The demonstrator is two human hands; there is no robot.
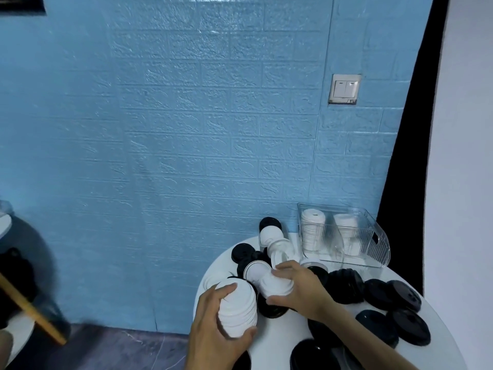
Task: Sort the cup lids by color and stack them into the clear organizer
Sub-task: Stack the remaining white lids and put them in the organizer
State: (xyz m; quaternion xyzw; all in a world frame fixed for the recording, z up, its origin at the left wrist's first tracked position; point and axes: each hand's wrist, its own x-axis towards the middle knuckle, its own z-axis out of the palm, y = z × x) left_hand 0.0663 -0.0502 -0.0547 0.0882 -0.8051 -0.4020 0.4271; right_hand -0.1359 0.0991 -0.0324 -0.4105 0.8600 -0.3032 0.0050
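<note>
On the round white table (213,273), the left hand (213,327) curls its fingers and thumb around a tall stack of white plastic cup lids (237,307). The right hand (298,288) pinches a shorter white lid stack (276,285) beside it. Loose black plastic lids (394,293) lie around, and the clear plastic organizer (373,236) behind holds two white stacks.

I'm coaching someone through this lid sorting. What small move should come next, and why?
Probably join the small white stack in the right hand onto the white stack the left hand holds; the clear organizer already holds white lids.
</note>
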